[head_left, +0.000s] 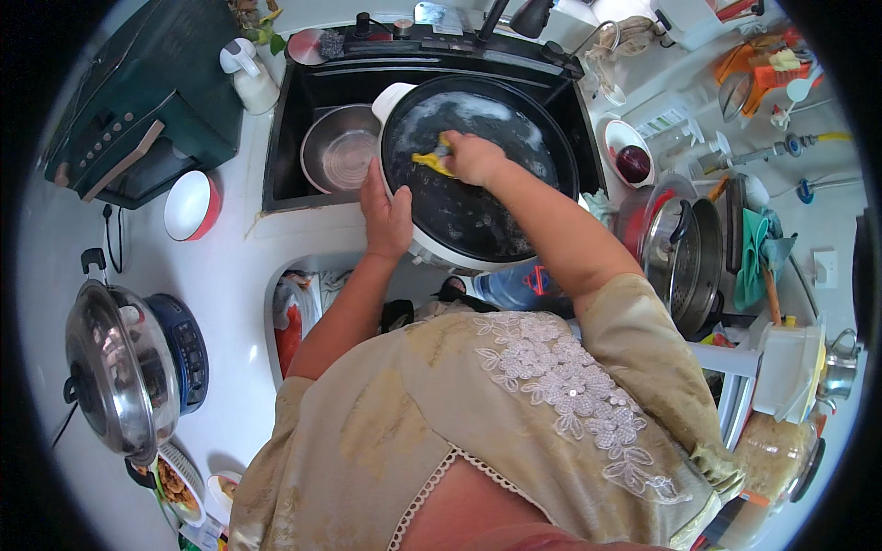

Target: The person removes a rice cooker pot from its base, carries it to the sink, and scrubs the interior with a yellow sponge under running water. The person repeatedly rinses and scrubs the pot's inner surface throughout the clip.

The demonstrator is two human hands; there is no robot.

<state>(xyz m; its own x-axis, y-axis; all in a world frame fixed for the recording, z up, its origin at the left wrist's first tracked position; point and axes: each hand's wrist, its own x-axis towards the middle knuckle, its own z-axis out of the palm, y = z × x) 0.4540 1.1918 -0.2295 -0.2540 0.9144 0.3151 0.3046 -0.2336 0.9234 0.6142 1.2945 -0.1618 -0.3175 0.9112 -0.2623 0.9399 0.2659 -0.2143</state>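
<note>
A large round electric pan (475, 234) with a black inside and a white outer shell rests over the right part of the black sink (275, 172), its near edge overhanging the front rim. Soapy water wets its inside. My right hand (472, 158) is inside the pan, closed on a yellow cleaning cloth or sponge (433, 162). On the pan's left rim lies my left hand (387, 213), thumb up along the side and fingers partly hidden beyond the edge. A stainless steel bowl (337, 155) sits in the sink, left of the pan.
Left on the counter are a red and white bowl (191, 205), a white pitcher (249, 79), a dark green oven (145, 131) and a lidded steel pot (114, 372). The faucet (490, 21) stands behind the sink. To the right are a bowl with an onion (632, 164) and steel pans (689, 255).
</note>
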